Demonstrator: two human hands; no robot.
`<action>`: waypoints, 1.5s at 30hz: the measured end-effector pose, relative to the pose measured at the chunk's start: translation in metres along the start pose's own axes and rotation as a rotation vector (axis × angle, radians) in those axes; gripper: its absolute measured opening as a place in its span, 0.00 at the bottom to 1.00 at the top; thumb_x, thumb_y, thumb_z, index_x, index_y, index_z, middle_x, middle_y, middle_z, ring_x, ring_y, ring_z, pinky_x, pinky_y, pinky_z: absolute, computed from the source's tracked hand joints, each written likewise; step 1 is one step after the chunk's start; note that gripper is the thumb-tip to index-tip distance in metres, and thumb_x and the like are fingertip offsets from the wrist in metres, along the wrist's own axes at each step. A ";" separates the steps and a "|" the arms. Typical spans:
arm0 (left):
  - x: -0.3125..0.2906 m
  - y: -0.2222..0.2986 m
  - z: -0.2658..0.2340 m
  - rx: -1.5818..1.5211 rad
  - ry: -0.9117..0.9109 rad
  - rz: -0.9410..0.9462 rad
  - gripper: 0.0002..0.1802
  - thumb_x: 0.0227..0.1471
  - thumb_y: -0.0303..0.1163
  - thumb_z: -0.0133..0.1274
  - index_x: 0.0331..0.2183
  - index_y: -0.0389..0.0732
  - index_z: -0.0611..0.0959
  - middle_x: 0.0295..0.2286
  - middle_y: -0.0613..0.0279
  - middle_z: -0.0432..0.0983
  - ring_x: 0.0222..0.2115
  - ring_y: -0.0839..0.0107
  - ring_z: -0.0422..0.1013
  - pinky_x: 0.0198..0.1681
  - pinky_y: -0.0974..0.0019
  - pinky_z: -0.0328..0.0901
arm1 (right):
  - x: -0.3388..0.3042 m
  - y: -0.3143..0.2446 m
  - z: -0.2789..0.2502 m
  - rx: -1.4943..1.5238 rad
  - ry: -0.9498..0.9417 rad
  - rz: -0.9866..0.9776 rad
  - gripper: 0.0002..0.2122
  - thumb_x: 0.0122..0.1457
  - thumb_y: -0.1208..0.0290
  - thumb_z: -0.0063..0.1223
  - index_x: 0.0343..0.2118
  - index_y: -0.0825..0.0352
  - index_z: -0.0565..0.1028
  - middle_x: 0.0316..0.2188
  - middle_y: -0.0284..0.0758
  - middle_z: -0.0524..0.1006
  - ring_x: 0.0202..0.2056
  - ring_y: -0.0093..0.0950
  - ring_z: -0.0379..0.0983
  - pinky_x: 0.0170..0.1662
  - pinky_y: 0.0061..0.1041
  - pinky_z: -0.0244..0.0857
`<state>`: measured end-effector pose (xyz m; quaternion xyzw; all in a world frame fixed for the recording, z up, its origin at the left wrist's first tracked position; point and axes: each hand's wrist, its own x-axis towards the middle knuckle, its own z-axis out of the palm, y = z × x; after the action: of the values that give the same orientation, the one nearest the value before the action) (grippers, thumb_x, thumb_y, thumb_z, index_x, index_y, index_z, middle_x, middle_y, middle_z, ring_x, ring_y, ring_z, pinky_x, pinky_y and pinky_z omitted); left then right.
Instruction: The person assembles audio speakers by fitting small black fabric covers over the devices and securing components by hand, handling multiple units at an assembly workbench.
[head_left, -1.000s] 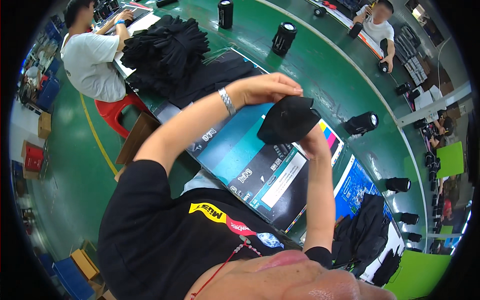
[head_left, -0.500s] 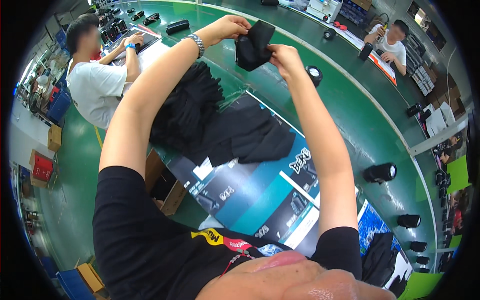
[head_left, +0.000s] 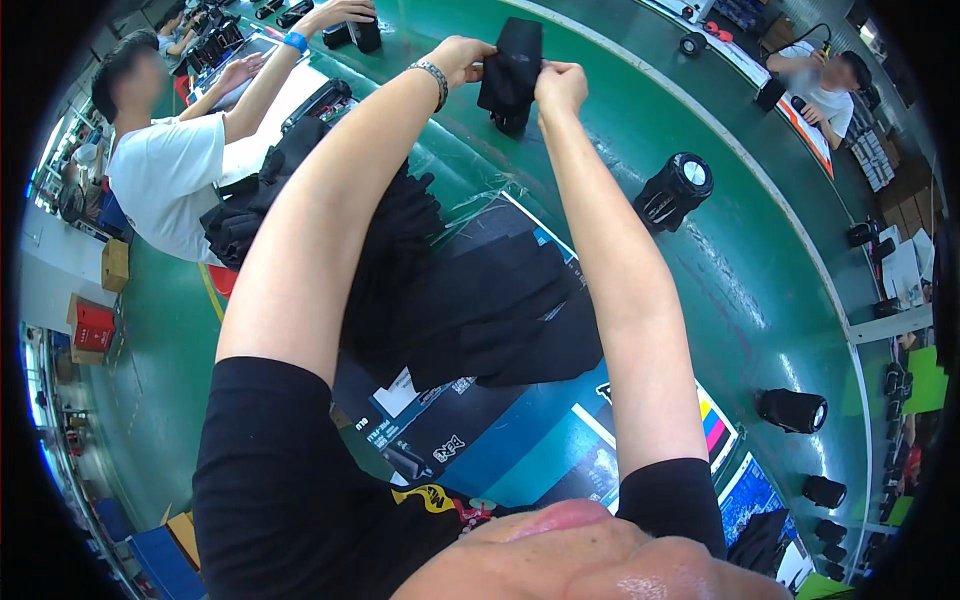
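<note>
At the far side of the green bench, my left hand pinches the left edge of a black cloth bag. My right hand grips the same bag by its right edge, fingers closed. The bag hangs around a dark object, of which only the lower end shows; its kind is hidden. Between my arms lies a heap of soft black cloth pieces, spread over printed sheets. Beyond my right forearm, a black cylindrical speaker rests on the bench.
On the left, a co-worker in a white shirt reaches toward black speakers. Another person works across the bench at right. More speakers line the right side. A pale rail runs along the bench.
The cloth bag has gone from crumpled and tilted to hanging straighter, with a dark end now showing below it. The left co-worker's arm has risen toward the speakers. The whole view has shifted.
</note>
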<state>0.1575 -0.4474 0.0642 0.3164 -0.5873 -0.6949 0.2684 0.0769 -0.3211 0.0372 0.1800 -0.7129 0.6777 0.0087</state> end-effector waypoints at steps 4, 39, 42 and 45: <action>-0.033 -0.006 0.032 -0.114 -0.032 -0.066 0.06 0.51 0.22 0.51 0.34 0.30 0.76 0.31 0.54 0.73 0.29 0.64 0.73 0.31 0.66 0.71 | 0.000 0.015 -0.038 0.012 0.038 0.021 0.09 0.52 0.68 0.58 0.28 0.71 0.80 0.28 0.40 0.80 0.32 0.28 0.76 0.39 0.27 0.67; -0.043 -0.157 0.126 0.069 -0.297 0.246 0.11 0.53 0.31 0.48 0.32 0.34 0.82 0.32 0.59 0.78 0.33 0.69 0.73 0.39 0.67 0.67 | -0.007 0.075 -0.179 -0.077 -0.342 0.407 0.09 0.52 0.75 0.45 0.19 0.71 0.73 0.20 0.38 0.74 0.22 0.30 0.71 0.28 0.30 0.67; -0.028 -0.194 0.125 0.294 -0.166 0.345 0.12 0.50 0.34 0.51 0.30 0.36 0.84 0.39 0.54 0.77 0.42 0.57 0.72 0.46 0.63 0.66 | -0.030 0.094 -0.183 -0.547 -0.274 -0.097 0.08 0.49 0.76 0.45 0.18 0.73 0.74 0.24 0.54 0.73 0.29 0.50 0.73 0.36 0.37 0.67; -0.016 -0.188 0.109 0.340 -0.169 0.668 0.15 0.52 0.36 0.52 0.34 0.33 0.83 0.39 0.53 0.78 0.40 0.60 0.74 0.46 0.63 0.66 | -0.027 0.092 -0.176 -0.500 -0.261 -0.320 0.08 0.48 0.76 0.46 0.18 0.71 0.74 0.24 0.51 0.75 0.32 0.49 0.74 0.37 0.37 0.68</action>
<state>0.0852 -0.3342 -0.1070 0.0891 -0.7852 -0.4854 0.3742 0.0369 -0.1420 -0.0443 0.3676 -0.8149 0.4430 0.0677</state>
